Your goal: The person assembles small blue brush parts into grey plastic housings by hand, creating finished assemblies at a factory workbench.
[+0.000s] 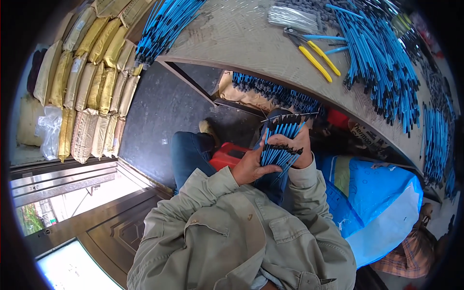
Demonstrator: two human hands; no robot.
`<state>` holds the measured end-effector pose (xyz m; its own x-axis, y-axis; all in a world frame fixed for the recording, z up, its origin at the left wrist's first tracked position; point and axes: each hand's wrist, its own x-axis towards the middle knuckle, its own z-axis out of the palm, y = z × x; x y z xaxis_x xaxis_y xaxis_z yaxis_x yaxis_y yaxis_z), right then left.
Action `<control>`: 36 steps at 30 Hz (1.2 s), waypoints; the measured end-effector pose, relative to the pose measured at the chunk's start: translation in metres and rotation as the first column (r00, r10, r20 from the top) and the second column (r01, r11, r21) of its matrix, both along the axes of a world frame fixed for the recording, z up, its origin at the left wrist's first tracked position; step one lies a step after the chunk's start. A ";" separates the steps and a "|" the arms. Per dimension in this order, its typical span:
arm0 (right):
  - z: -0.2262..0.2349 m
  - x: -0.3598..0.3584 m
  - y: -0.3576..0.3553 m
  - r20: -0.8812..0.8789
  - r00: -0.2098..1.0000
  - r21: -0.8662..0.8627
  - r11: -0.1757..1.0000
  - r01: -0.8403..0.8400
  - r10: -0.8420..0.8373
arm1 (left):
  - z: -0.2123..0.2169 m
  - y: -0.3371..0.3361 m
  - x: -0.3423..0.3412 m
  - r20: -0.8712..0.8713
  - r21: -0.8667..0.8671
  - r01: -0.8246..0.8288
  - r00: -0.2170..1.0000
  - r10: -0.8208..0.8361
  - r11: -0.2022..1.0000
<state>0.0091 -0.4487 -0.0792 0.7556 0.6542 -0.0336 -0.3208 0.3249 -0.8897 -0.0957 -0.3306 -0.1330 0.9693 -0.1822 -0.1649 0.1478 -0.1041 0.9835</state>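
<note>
Centrally, a bundle of blue rods (279,147) is gripped by both hands over the lap: the left hand (249,168) is clenched round its lower end at 8 o'clock, the right hand (296,145) clasped at 2 o'clock; its long axis runs toward 1 o'clock, below the surface (241,43)

Worktable (241,43) with blue rods (382,63), pliers (314,50)

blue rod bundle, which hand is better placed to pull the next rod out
Right, probably. The right hand has its fingers up among the black-tipped ends of the blue rod bundle, while the left hand clasps the bundle's lower part, holding it.
</note>
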 end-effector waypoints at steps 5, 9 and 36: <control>0.004 0.000 0.021 -0.034 0.999 -0.038 0.999 -0.008 0.007 | 0.001 0.011 0.002 -0.041 -0.110 -0.050 0.998 0.045 0.993; -0.002 0.004 0.044 -0.001 1.000 -0.150 0.988 -0.024 0.024 | -0.019 0.019 -0.002 -0.035 -0.315 -0.106 0.994 0.100 0.943; 0.005 0.007 0.117 0.053 0.951 -0.302 0.912 -0.277 0.306 | 0.075 0.140 0.024 0.381 -0.147 -0.536 0.745 0.548 0.831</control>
